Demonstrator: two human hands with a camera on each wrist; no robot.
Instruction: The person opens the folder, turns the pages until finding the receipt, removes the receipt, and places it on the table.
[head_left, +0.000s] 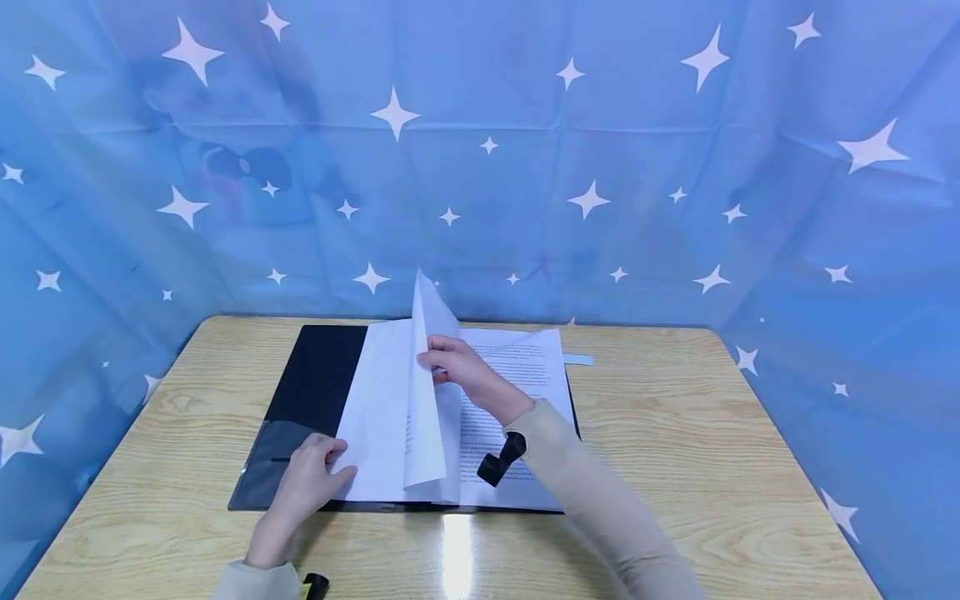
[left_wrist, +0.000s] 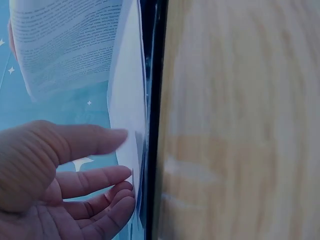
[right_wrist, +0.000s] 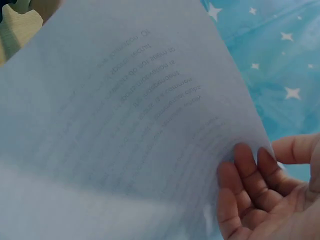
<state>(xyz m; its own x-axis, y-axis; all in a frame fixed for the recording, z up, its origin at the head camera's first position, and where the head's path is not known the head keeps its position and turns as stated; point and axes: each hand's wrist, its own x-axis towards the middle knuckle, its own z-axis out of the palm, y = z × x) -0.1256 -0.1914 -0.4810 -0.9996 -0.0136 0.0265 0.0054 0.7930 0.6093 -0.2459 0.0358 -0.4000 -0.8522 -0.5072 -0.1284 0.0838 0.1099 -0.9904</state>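
Observation:
A black folder (head_left: 322,367) lies spread on the table, with a blank white page (head_left: 375,392) on its left side and printed sheets (head_left: 513,425) on its right. Between thumb and fingers, my right hand (head_left: 457,365) pinches the edge of a raised page (head_left: 425,425), which stands up bent near the middle of the folder. Faint print shows through this page in the right wrist view. My left hand (head_left: 309,475) rests at the lower left edge of the paper. In the left wrist view its thumb and fingers (left_wrist: 97,181) are loosely bent, with fingertips at the edge of the paper.
A pale blue tab (head_left: 578,360) sticks out past the folder's right edge. The wooden table (head_left: 675,417) extends on both sides. Behind it hangs a blue curtain (head_left: 480,183) with white stars. A dark strap piece (head_left: 501,461) sits at the right wrist, over the printed sheets.

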